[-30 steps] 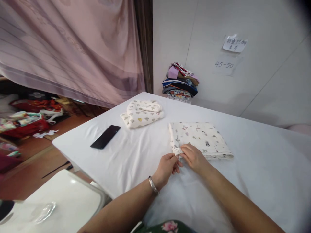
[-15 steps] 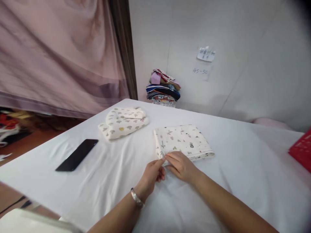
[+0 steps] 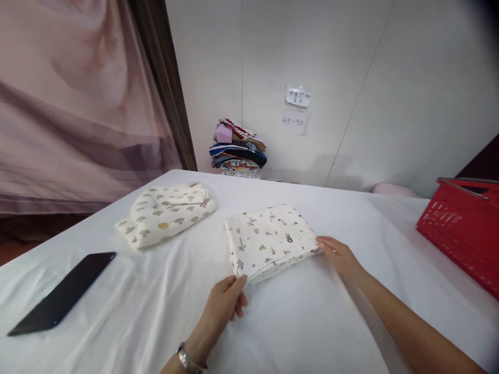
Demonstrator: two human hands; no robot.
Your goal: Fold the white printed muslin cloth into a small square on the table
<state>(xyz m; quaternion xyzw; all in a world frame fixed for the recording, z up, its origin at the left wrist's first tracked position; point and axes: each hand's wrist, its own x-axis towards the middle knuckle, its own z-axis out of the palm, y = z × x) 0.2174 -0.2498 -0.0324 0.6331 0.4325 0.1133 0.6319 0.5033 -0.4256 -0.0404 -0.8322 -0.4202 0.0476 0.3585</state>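
A folded white cloth garment [image 3: 273, 234] with small printed motifs lies on the white-covered table, its near edge towards me. My left hand [image 3: 226, 301] pinches its near left corner between thumb and fingers; a silver bracelet circles that wrist. At the near right corner, my right hand [image 3: 340, 257] has its fingers closed on the cloth's edge. Another piece of cream clothing [image 3: 167, 213], printed with grey-green mushroom-like shapes, rests loosely folded to the left.
A black phone-like slab [image 3: 64, 293] lies at the table's left. On the right stands a red plastic basket [image 3: 463, 228] with a metal handle. Behind the table rises a stack of folded clothes [image 3: 237, 150] against the wall. A pink curtain [image 3: 78, 104] hangs at left.
My right hand has moved from the near left corner to the near right corner of the cloth. My left hand stays at its corner. The view has turned right, showing more of the basket.
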